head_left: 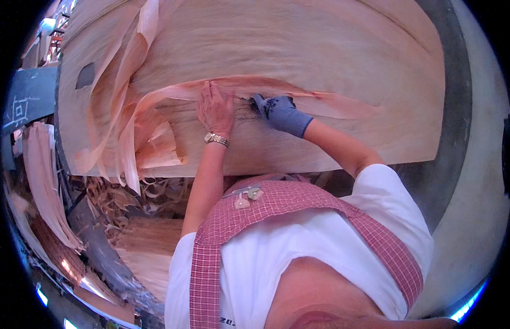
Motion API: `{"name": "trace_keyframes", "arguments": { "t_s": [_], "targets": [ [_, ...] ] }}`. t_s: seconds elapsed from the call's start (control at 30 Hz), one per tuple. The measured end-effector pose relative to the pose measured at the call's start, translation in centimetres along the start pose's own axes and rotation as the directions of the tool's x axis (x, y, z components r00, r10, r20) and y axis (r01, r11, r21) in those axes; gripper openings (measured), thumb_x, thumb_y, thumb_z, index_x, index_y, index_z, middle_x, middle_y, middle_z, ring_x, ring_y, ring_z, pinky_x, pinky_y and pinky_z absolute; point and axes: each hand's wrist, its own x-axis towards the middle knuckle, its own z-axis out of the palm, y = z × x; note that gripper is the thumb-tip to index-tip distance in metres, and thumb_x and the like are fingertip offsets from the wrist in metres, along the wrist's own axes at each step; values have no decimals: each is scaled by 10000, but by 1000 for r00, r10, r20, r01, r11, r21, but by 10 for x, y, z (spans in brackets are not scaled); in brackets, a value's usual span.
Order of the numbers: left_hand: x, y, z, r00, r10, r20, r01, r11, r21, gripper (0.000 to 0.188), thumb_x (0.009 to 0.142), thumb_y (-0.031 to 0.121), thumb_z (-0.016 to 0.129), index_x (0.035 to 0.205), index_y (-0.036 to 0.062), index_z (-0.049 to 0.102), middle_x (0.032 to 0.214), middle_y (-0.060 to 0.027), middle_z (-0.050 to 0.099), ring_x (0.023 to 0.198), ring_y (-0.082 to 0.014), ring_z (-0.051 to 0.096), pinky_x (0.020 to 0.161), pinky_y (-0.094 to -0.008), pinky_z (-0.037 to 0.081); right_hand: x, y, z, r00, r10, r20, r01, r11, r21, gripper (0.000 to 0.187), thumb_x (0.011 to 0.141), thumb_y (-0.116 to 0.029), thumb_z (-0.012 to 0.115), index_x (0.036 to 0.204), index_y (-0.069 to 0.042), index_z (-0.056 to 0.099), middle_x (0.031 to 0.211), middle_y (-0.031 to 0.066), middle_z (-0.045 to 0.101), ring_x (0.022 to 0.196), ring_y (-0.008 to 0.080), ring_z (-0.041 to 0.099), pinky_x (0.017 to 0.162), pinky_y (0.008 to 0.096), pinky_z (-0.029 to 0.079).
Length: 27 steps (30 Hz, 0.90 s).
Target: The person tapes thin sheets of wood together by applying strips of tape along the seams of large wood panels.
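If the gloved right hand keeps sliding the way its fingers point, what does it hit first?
Most likely the bare left hand: the right hand points leftward along the torn reddish veneer strip, and both seem pressed on the same sheet, close together.

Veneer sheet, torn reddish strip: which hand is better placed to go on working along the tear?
Probably the right. The gloved right hand sits at the tear's dark frayed edge on the reddish strip, while the bare left hand lies flat, pressing the veneer sheet beside it.

Two hands [215, 109]; one glove [281, 114]; one wristwatch [216, 139].
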Motion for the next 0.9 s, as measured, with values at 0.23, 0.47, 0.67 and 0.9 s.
{"name": "trace_keyframes", "arguments": {
  "t_s": [0.23, 0.47, 0.67, 0.9],
  "targets": [
    [1, 5, -2, 999, -33, 8, 33, 999, -9, 841, 749, 558, 703, 1338, -1, 485, 1391, -127, 479, 1250, -308, 453, 1029, -463, 345, -62, 86, 19, 958, -186, -220, 166, 980, -107, 190, 950, -271, 489, 1015, -115, 575, 653, 126, 638, 538, 289, 630, 459, 445, 445],
    [3, 1, -8, 998, -37, 49, 38, 999, -9, 765, 751, 537, 716, 1291, 31, 521, 1365, -125, 489, 1262, -311, 447, 1047, -475, 342, -141, 185, -17, 998, -45, -48, 30, 964, -263, 203, 953, -308, 503, 1066, -164, 591, 682, 114, 646, 525, 308, 617, 469, 447, 463],
    [3, 3, -3, 998, -47, -39, 43, 995, -94, 852, 702, 485, 759, 1361, 53, 435, 1335, -98, 483, 1208, -293, 461, 1025, -453, 333, 3, 79, -35, 931, -282, -233, 273, 959, -71, 192, 942, -272, 516, 1064, -137, 576, 777, 129, 658, 596, 331, 641, 507, 478, 483],
    [4, 6, -17, 995, -80, 52, 86, 987, -138, 837, 671, 420, 802, 1341, 67, 445, 1301, -110, 489, 1218, -300, 456, 1002, -446, 364, 106, 5, -28, 923, -380, -55, 356, 901, -250, 183, 902, -215, 526, 1054, -121, 564, 791, 154, 671, 647, 334, 671, 500, 485, 491]
  ]
}}
